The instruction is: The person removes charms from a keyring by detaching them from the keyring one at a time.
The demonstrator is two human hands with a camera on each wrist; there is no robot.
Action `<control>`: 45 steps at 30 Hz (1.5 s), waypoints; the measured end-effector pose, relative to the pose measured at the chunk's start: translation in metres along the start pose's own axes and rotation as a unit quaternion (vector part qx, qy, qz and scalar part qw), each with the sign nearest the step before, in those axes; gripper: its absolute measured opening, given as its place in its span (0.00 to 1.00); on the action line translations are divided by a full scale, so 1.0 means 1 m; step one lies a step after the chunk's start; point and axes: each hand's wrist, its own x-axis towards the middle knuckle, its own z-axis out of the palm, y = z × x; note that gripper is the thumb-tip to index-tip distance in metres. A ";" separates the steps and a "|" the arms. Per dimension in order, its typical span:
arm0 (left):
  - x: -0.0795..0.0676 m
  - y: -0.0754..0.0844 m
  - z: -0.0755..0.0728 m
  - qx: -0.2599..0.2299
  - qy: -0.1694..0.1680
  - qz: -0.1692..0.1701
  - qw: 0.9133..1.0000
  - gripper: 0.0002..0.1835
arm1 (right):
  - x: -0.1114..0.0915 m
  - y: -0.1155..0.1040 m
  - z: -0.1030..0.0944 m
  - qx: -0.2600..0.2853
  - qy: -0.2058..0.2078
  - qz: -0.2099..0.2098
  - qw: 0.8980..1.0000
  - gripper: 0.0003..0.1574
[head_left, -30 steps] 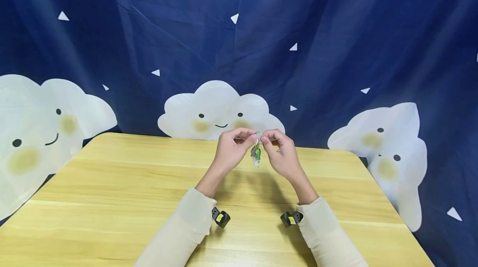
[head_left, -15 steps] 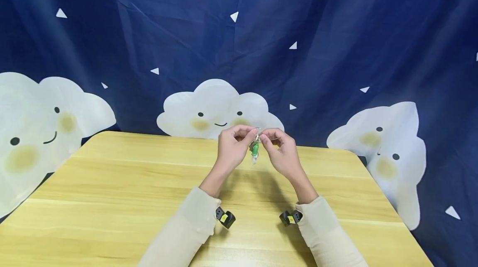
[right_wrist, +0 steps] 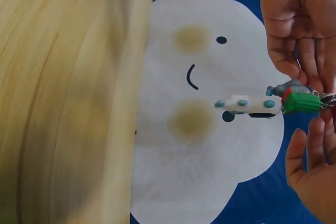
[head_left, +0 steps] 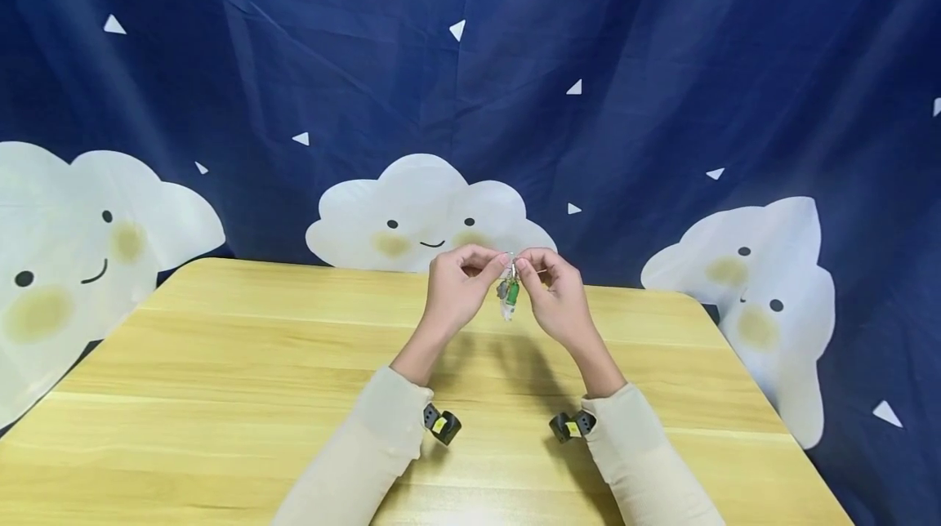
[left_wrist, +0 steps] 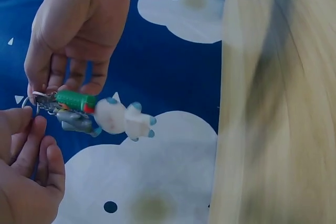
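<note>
Held up over the table's far part is a keychain with a metal ring and several charms hanging from it. The head view shows a green charm beside a grey one. In the left wrist view, a white figure with blue tips hangs lowest, and the grey charm lies close to the green one. My left hand pinches the keychain's top from the left, between thumb and forefinger. From the right, my right hand pinches it too. The fingertips hide part of the ring and clasp.
A light wooden table spreads beneath both forearms. Behind it hangs a dark blue curtain printed with white smiling clouds. Black wrist cameras jut inward from the cream sleeves.
The charms have swung and turned: the green one hid the grey one half a second ago, and now they hang side by side. Both hands stay nearly in place, fingertips shifting slightly at the ring.
</note>
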 end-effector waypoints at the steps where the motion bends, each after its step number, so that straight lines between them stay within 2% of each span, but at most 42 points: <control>1: 0.000 0.000 -0.001 0.004 -0.001 0.002 1.000 0.07 | 0.000 0.000 0.000 0.000 -0.004 0.002 1.000 0.09; 8: 0.001 -0.001 -0.002 0.036 -0.011 0.013 0.999 0.05 | 0.002 -0.003 -0.003 -0.020 -0.038 0.015 0.999 0.10; 13: 0.001 -0.001 -0.001 0.035 -0.014 0.012 0.999 0.06 | 0.002 -0.004 -0.004 -0.013 -0.039 0.031 0.999 0.11; 18: 0.001 -0.001 -0.002 0.028 -0.003 -0.007 1.000 0.05 | 0.002 -0.005 -0.005 -0.001 -0.030 0.035 0.999 0.11; 25: 0.001 0.002 -0.004 0.016 0.007 -0.034 0.999 0.05 | 0.001 -0.005 -0.004 -0.013 -0.035 0.027 0.999 0.08; 33: 0.000 0.004 -0.005 0.009 0.003 -0.019 1.000 0.03 | -0.001 -0.006 -0.001 -0.059 -0.031 -0.025 0.997 0.04; 40: -0.001 0.003 -0.005 0.033 -0.012 0.007 0.999 0.03 | 0.000 -0.006 -0.002 -0.067 -0.017 -0.080 0.994 0.04; 45: 0.000 0.002 -0.008 0.058 -0.021 0.035 0.998 0.03 | 0.000 -0.007 -0.005 -0.074 -0.019 -0.091 0.993 0.06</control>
